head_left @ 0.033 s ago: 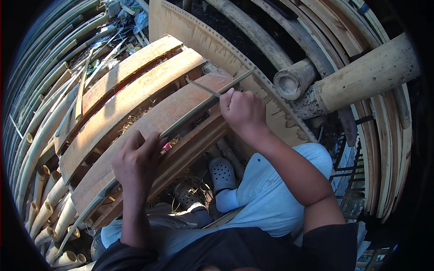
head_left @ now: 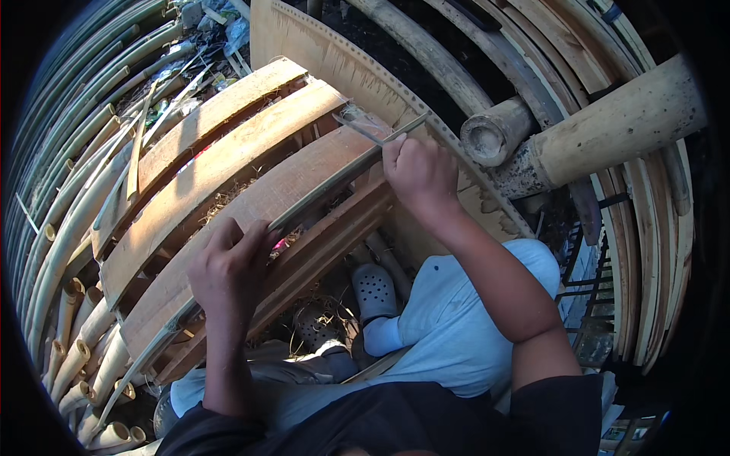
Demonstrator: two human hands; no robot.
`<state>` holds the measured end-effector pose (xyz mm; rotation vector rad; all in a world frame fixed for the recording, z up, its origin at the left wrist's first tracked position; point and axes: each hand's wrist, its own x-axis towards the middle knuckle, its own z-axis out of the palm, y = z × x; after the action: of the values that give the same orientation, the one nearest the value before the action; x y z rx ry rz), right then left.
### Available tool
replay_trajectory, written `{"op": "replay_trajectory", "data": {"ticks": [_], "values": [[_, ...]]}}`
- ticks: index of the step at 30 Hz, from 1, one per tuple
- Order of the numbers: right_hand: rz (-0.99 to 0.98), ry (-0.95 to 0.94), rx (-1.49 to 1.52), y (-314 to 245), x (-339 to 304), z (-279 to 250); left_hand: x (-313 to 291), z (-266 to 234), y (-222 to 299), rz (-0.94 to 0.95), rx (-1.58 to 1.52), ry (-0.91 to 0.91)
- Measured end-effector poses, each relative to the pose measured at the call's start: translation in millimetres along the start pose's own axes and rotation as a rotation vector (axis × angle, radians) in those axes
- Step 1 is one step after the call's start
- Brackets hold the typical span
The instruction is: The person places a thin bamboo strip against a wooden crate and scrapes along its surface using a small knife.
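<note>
My left hand (head_left: 228,266) is closed round a long, narrow bamboo strip (head_left: 327,184), which slants from the lower left up to the right. Its lower end runs on below the hand past the slatted wooden crate. My right hand (head_left: 422,173) is closed on a knife near the strip's upper end; the handle is hidden in the fist. The thin knife blade (head_left: 359,128) points up and left and crosses the strip. Under both hands lies the wooden crate (head_left: 220,152), and the strip passes over its nearer slats.
Cut bamboo poles (head_left: 91,334) are stacked at the left. A plywood board (head_left: 342,57) with a row of holes along its edge stands behind the crate. Thick bamboo poles (head_left: 608,137) and long wooden planks (head_left: 646,251) fill the right. My legs and shoes (head_left: 374,292) are below.
My right hand has moved a little up and to the right along the strip, carrying the knife. My left hand and the strip have hardly moved.
</note>
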<state>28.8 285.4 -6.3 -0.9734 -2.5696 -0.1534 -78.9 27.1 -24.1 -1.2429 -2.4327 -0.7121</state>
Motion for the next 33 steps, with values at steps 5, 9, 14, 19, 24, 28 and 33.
{"op": "replay_trajectory", "data": {"ticks": [5,9,14,19,24,28,33], "values": [[-0.050,0.028,-0.033,-8.5,-5.1,-2.7,0.2,0.6,-0.9,-0.017,-0.012,0.008],[-0.155,-0.030,0.136,-20.8,-27.1,-0.8,-1.6,2.3,-3.0,-0.009,0.010,-0.003],[0.050,0.082,-0.096,13.4,10.8,3.8,3.7,-0.5,0.3,0.006,0.006,0.006],[-0.110,-0.173,0.119,-31.2,-30.6,-5.2,-0.7,1.4,-2.4,-0.023,-0.013,0.003],[0.050,0.031,-0.048,13.9,12.1,-0.6,3.4,-0.8,-1.5,-0.014,-0.010,0.009],[-0.020,-0.050,0.028,-12.9,-9.0,-5.4,1.3,1.9,-3.7,-0.003,-0.018,0.017],[-0.113,-0.044,0.169,-20.9,-24.7,-1.6,-0.2,0.4,-4.9,-0.014,-0.009,0.006]]}}
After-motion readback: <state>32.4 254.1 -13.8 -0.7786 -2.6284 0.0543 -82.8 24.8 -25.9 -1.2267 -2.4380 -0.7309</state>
